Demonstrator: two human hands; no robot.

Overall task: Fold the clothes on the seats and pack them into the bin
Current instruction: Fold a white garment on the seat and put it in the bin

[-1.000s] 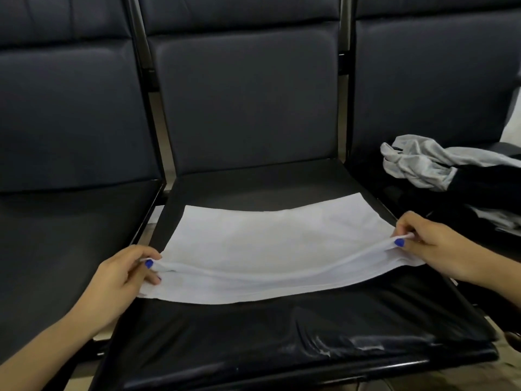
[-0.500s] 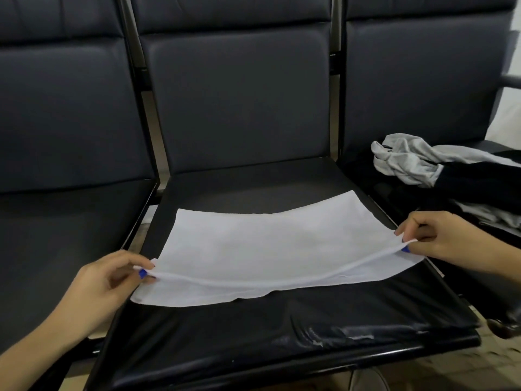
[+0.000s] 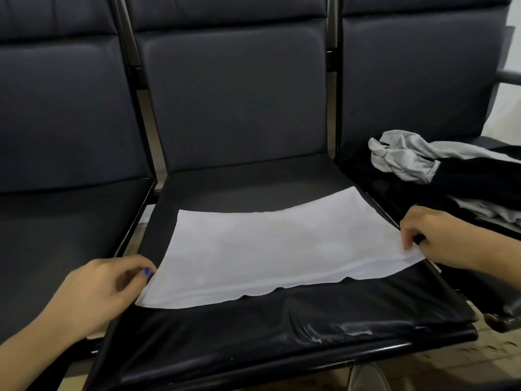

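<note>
Lifted fold now flat on white cloth (image 3: 282, 249) | left hand (image 3: 104, 289), right hand (image 3: 439, 238) fingers pinching its corners | middle seat (image 3: 253, 334)

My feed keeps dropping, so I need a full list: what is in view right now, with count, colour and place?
seats: three, black, in a row; middle one straight ahead
white cloth: one, white, lying flat on the middle seat
clothes pile: one heap, grey and black, unfolded on the right seat
armrest: one, dark, far right edge
floor: light, tiled, below the seat front
shoe: one tip, grey, bottom edge
bin: none in view
left hand: fingers curled at the cloth's near left corner; grip on it not clear
right hand: fingers curled at the cloth's near right corner; grip not clear
</note>
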